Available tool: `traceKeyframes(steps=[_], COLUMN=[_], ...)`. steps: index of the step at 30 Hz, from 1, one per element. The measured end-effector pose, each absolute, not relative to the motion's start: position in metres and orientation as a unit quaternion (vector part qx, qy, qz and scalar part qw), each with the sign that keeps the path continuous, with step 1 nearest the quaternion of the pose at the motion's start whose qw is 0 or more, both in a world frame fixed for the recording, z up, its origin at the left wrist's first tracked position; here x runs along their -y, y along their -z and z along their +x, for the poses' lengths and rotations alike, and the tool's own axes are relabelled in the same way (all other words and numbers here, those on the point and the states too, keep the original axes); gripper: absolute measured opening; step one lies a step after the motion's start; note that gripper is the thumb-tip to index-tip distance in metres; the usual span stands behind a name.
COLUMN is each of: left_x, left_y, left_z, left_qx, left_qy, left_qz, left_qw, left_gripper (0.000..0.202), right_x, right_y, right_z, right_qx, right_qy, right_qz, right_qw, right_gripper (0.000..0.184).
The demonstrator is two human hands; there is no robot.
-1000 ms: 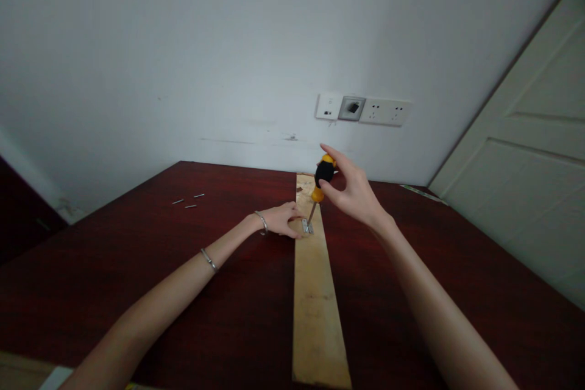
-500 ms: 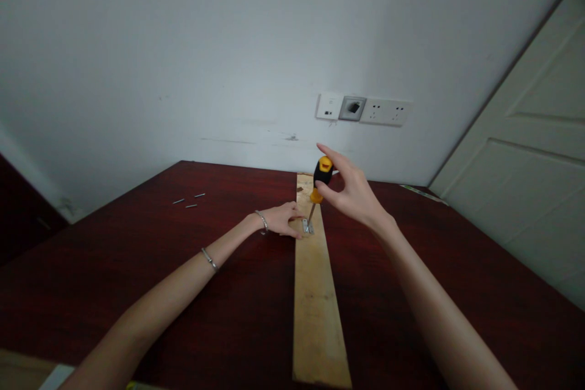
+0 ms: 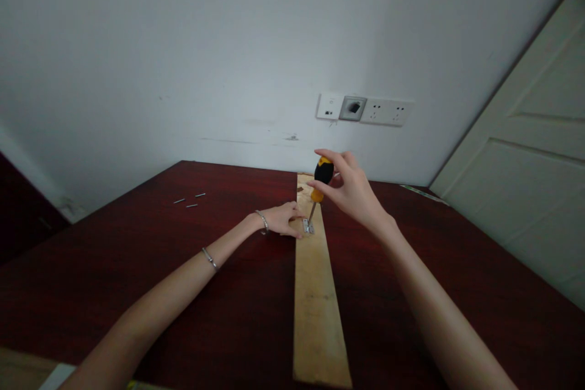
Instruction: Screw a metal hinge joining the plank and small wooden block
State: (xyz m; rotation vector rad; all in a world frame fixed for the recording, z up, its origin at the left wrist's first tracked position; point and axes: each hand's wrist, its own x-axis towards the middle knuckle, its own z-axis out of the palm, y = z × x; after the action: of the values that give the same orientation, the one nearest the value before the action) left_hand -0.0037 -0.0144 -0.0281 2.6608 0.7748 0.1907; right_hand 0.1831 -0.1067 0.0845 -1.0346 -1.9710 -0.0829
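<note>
A pale wooden plank point(image 3: 320, 304) lies lengthwise on the dark red table, with a small metal hinge point(image 3: 308, 226) flat on it. My left hand point(image 3: 281, 219) rests over the plank's left edge, its thumb and forefinger parted and held against the hinge's left side. In my right hand point(image 3: 351, 186) is a screwdriver point(image 3: 323, 172) with a black and yellow handle, gripped between thumb and fingers. The screwdriver leans slightly, its tip down at the hinge. Whether a screw sits under the tip is too small to tell.
Several thin metal screws or pins point(image 3: 192, 205) lie on the table point(image 3: 228, 317) at the left. Behind the table is a white wall with a row of sockets point(image 3: 365, 111). A white panelled door point(image 3: 539, 152) stands at the right.
The fingers of my right hand have turned and closed further round the screwdriver's handle, and the handle has rotated. My left hand, the hinge and the plank have stayed in place.
</note>
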Motion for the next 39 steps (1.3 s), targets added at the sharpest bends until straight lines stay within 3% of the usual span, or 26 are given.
traceKeyframes(steps=[17,23,39], left_x=[0.014,0.013,0.010], left_y=[0.029,0.029,0.033], left_z=[-0.004,-0.004,-0.004], left_qx=[-0.276,-0.279,-0.271], left_qy=[-0.068,-0.057,-0.070], left_qz=[0.940,0.940,0.943], left_qw=[0.190,0.189,0.181], left_gripper=[0.059,0.061,0.058], right_x=[0.106,0.101,0.094], right_y=[-0.083,-0.080,-0.074], right_z=[0.182,0.184,0.186], right_qx=[0.810,0.776,0.776], right_qy=[0.038,0.064,0.037], right_qz=[-0.389,-0.420,-0.391], right_qw=[0.438,0.466,0.493], right_gripper=[0.064,0.051,0.060])
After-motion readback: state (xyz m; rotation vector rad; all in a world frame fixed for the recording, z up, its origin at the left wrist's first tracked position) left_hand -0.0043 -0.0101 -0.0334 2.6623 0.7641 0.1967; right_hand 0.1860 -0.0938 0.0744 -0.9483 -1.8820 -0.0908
